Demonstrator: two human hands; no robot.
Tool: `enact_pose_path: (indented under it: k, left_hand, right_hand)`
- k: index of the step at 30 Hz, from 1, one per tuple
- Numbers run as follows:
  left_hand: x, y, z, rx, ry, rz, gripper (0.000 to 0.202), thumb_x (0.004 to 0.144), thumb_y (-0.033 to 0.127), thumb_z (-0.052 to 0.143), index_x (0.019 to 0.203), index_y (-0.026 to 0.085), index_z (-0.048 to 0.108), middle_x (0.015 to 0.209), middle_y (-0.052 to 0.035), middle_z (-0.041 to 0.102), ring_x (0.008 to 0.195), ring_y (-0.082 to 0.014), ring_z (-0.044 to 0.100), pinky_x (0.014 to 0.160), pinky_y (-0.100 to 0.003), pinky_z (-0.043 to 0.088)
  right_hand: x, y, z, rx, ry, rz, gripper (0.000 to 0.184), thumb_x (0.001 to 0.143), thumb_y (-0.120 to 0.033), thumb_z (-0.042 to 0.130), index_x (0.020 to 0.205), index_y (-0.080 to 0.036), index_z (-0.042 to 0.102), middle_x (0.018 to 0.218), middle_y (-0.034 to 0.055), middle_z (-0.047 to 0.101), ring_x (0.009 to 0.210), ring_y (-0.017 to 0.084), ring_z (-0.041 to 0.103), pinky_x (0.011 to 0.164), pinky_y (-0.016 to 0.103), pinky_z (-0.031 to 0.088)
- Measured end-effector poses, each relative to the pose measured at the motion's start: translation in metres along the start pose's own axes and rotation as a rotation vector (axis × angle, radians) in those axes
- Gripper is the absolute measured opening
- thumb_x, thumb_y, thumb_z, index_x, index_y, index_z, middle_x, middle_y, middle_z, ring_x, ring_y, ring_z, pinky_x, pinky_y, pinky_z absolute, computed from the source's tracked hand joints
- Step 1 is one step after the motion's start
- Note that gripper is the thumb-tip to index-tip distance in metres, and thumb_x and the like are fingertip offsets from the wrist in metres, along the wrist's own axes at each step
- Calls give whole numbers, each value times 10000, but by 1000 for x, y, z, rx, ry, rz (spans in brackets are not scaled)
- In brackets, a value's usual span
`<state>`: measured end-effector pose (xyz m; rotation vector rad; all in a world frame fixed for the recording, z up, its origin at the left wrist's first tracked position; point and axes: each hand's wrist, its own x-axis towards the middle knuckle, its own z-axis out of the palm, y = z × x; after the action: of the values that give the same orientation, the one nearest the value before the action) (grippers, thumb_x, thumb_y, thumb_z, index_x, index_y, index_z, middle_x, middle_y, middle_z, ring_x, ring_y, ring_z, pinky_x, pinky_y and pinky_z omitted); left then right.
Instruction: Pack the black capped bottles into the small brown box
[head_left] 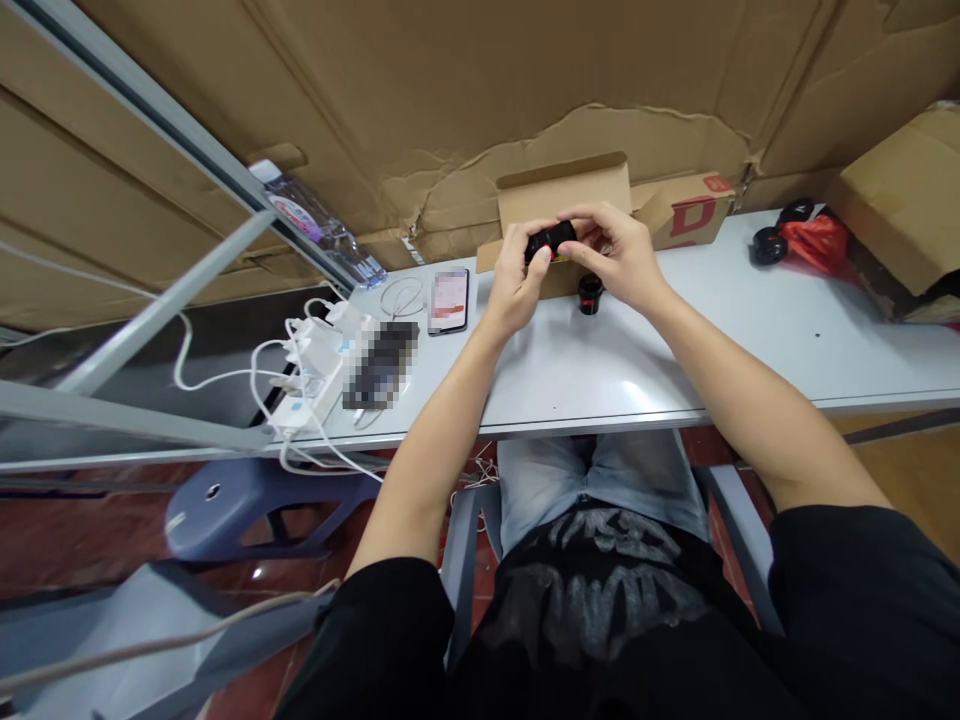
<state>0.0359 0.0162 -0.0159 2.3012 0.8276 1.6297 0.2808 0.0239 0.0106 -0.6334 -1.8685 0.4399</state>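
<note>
A black, rounded object [551,240] with touches of red and yellow is held between my two hands above the table; its exact kind is hard to make out. My left hand [516,283] is closed around its left end, the thumb lying along the near side. At the other end, my right hand [621,255] grips it with bent fingers and thumb. A short black cylinder [590,294] with a red marking stands upright on the table just below my right hand. Directly behind both hands, an open cardboard box [566,190] has its flap raised.
Left on the grey table [592,390] lie a lit phone [448,300], a pixelated dark item [381,365] and a power strip [307,405] with white cables. A water bottle [322,222] leans behind. To the right are a red bag [817,243] with black pieces and a carton [907,190].
</note>
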Motion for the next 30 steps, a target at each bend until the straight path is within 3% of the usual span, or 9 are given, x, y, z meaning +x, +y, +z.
enact_pose_path:
  k: [3, 8, 13, 19, 26, 30]
  left_hand:
    - [-4, 1, 8, -66, -11, -36, 697, 1211, 899, 520, 1613, 358, 698, 1507, -112, 786, 1389, -299, 809, 1266, -485, 667]
    - [-10, -9, 21, -237, -26, -127, 603, 1237, 840, 526, 1596, 386, 697, 1287, -65, 766, 1057, -221, 836, 1079, -434, 735]
    - [-8, -24, 21, -267, 5, -126, 615, 1217, 871, 542, 1538, 379, 723, 1410, -83, 747, 1104, -224, 814, 998, -395, 735]
    - [-5, -17, 18, -215, -7, -85, 644, 1208, 877, 549, 1636, 405, 650, 1472, -87, 730, 1045, -192, 811, 962, -363, 732]
    - [-6, -13, 15, -156, 6, -33, 637, 1199, 860, 609, 1634, 396, 654, 1369, -71, 733, 1166, -236, 857, 1119, -437, 739]
    - [-1, -11, 6, -172, 27, -43, 648, 1181, 848, 679, 1637, 390, 648, 1361, -70, 753, 1234, -254, 854, 1136, -439, 744]
  right_hand:
    - [0, 2, 1, 12, 13, -5, 658, 1094, -845, 812, 1463, -301, 843, 1255, 105, 831, 1052, 312, 800, 1030, 503, 719]
    - [-2, 6, 4, 5, 16, 4, 673, 1061, -868, 834, 1422, -299, 845, 1238, 92, 824, 1005, 295, 784, 985, 485, 715]
    - [-4, 1, 6, 33, 25, 30, 675, 1023, -875, 873, 1373, -297, 857, 1182, 83, 836, 987, 298, 783, 951, 483, 720]
    - [-3, 2, 6, 78, 6, 56, 759, 1045, -946, 801, 1429, -291, 814, 1102, 72, 826, 979, 305, 794, 952, 504, 726]
    - [-1, 14, 4, 118, -2, 97, 940, 946, -1126, 752, 1373, -292, 822, 990, 45, 781, 992, 309, 818, 953, 493, 752]
    - [0, 7, 0, 98, -12, 81, 910, 970, -1103, 756, 1385, -295, 813, 1067, 65, 834, 994, 307, 828, 963, 493, 759]
